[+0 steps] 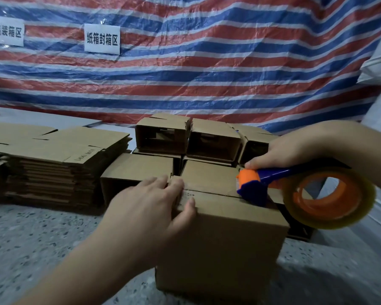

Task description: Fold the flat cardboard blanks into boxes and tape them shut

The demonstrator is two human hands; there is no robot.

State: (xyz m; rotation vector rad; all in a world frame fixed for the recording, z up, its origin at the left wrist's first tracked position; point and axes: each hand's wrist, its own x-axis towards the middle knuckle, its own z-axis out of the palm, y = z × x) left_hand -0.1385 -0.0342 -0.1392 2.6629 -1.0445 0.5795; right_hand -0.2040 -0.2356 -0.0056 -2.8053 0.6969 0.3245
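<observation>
On the speckled tabletop [42, 238] just in front of me, the cardboard box [220, 249] I am sealing stands with its top flaps closed, the seam [213, 193] running between my hands. My left hand [161, 201] lies with fingers spread and fairly straight over the box's left top edge, pressing the flaps down. My right hand [279, 150] has its grip curled round the blue handle of the tape dispenser [295, 190], whose orange-and-blue head sits at the seam's right end.

I judge the main risk is the flaps springing apart if my left hand's pressure eases, so the tape bridges a gap. If I tilt the dispenser, the tape could wander off the seam or wrinkle. Behind stand folded boxes [163, 137], and to the left a stack of flat blanks [53, 164].
</observation>
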